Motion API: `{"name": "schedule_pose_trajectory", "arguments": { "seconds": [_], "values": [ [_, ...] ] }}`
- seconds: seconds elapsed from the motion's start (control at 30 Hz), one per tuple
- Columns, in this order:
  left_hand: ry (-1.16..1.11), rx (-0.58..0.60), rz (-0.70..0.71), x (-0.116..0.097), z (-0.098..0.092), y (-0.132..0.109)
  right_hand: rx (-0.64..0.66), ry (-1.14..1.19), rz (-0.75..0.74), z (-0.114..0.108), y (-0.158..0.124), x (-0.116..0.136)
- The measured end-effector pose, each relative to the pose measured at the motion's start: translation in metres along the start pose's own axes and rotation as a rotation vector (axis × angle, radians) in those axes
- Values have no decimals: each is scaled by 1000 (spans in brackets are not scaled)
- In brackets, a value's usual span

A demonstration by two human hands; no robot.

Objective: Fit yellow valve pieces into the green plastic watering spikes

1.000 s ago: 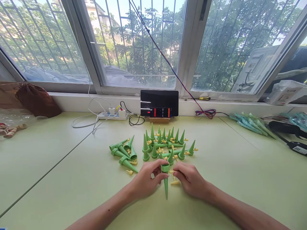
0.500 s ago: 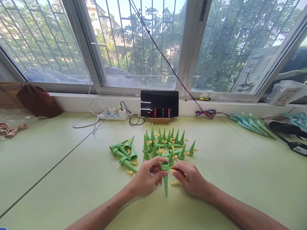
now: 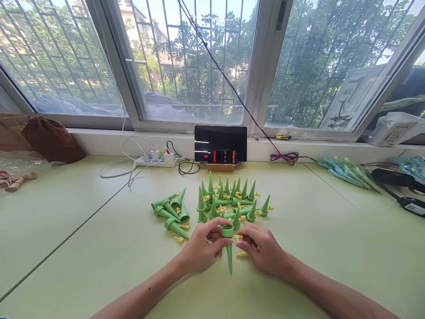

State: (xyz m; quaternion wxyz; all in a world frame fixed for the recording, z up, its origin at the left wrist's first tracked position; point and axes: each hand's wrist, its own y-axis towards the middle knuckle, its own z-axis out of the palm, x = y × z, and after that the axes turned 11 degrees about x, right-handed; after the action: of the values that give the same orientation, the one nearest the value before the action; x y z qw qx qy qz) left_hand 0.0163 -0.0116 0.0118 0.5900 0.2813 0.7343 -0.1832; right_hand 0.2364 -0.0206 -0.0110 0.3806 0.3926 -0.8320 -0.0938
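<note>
My left hand (image 3: 209, 241) pinches a green plant watering spike (image 3: 229, 252) by its ribbed collar, open end up and tip pointing down. Close on its right, my right hand (image 3: 260, 246) is closed on a small yellow valve (image 3: 237, 237), whose end shows beside the collar. Whether the valve touches the spike I cannot tell. Below the right fingers lies another yellow piece (image 3: 242, 254). Behind the hands, several green spikes (image 3: 251, 212) stand tip up among yellow valves. A looser pile of green spikes (image 3: 171, 212) lies to the left, with a yellow valve (image 3: 179, 240) near it.
At the back a dark tablet (image 3: 221, 137) and a phone (image 3: 223, 156) lean upright. A power strip (image 3: 157, 160) with cables sits left of them. A brown bag (image 3: 51, 139) is at far left; bagged teal items (image 3: 348, 173) and a black strap (image 3: 398, 181) are at right.
My right fingers have shifted slightly, and more of the yellow valve shows beside the spike's collar. My left hand and the spike stay nearly in place.
</note>
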Motion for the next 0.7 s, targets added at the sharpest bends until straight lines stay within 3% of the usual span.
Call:
{"name": "schedule_pose_trajectory", "arguments": {
  "seconds": [0.7],
  "values": [
    [48, 41, -12, -8, 3, -1, 59, -56, 8, 3, 0, 0]
  ]
}}
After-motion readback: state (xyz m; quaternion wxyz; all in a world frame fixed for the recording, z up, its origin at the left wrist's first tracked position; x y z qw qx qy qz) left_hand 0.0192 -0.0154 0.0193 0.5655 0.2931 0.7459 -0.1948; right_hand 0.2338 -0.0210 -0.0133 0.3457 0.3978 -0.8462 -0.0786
